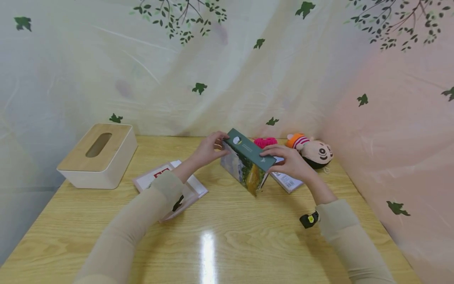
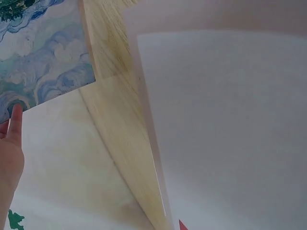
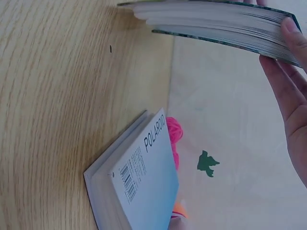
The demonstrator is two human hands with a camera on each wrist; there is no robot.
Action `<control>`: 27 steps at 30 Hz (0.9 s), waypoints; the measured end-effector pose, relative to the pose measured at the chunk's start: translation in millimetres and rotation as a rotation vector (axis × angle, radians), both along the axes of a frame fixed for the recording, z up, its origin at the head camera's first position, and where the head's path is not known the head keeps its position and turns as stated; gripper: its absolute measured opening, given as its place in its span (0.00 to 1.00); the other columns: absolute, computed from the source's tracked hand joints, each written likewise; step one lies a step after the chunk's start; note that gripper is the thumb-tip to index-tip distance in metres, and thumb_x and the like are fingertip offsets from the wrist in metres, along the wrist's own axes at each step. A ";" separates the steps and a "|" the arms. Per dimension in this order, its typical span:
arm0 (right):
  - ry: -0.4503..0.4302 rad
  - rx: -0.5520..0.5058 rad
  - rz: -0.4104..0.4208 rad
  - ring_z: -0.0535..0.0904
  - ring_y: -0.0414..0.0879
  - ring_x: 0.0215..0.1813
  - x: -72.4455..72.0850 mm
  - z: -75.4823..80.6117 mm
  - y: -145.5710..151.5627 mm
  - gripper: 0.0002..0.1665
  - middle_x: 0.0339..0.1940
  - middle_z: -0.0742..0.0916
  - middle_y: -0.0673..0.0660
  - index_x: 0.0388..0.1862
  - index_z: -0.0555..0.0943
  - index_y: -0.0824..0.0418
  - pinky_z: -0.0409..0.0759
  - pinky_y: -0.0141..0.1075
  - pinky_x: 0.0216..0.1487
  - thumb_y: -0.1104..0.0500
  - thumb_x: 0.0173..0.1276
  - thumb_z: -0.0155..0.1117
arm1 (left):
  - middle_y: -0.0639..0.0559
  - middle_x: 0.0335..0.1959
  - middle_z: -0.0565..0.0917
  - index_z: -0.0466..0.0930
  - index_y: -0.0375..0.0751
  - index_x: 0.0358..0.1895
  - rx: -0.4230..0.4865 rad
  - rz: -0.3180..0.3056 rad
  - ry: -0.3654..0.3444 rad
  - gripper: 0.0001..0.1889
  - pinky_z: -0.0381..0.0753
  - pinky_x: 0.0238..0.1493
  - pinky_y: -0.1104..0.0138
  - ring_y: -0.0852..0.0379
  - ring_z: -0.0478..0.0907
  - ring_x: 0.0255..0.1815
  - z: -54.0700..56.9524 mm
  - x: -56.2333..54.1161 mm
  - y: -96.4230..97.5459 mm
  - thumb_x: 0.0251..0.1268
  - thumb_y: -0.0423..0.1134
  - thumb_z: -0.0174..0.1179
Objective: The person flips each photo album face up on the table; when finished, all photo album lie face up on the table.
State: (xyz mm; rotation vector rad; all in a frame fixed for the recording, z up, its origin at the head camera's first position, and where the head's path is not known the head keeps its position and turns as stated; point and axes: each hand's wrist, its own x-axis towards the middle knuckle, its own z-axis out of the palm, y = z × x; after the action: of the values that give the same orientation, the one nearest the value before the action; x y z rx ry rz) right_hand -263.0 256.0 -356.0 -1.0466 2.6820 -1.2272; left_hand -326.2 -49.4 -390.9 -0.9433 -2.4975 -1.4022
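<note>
A book with a dark green spine and painted landscape covers is held spine up between both hands. At the spine's left end, my left hand grips it with thumb and fingers; the left wrist view shows a finger on the swirling blue cover. My right hand holds the other end, thumb and fingers on opposite covers, as the right wrist view shows. The book's pages hang slightly fanned. Whether its lower edge touches the table cannot be told.
A book marked POLAROID lies right of the held book, near pink yarn and a stuffed doll. Left on the wooden table are a pale pink-edged book and a tissue box with a wooden lid.
</note>
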 end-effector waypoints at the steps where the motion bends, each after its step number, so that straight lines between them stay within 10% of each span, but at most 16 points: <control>1: 0.001 -0.006 0.007 0.75 0.50 0.56 -0.4 -0.2 0.7 0.27 0.62 0.76 0.57 0.55 0.80 0.57 0.83 0.37 0.44 0.62 0.53 0.73 | 0.41 0.46 0.76 0.70 0.35 0.56 0.007 0.000 -0.009 0.25 0.81 0.49 0.62 0.47 0.79 0.46 0.1 0.1 0.3 0.55 0.33 0.68; 27: 0.002 0.006 0.067 0.74 0.52 0.59 9.0 -6.0 -3.0 0.28 0.63 0.75 0.59 0.58 0.78 0.61 0.83 0.34 0.45 0.65 0.56 0.70 | 0.43 0.41 0.80 0.70 0.41 0.58 0.050 0.082 -0.076 0.23 0.84 0.40 0.65 0.48 0.82 0.42 -1.3 3.4 -5.5 0.61 0.39 0.64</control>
State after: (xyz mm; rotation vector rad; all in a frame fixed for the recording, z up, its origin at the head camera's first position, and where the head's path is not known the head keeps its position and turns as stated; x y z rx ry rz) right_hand -254.1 253.0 -362.0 -1.1273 2.6268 -1.2073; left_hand -322.7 -54.9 -392.2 -0.7840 -2.5110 -1.4939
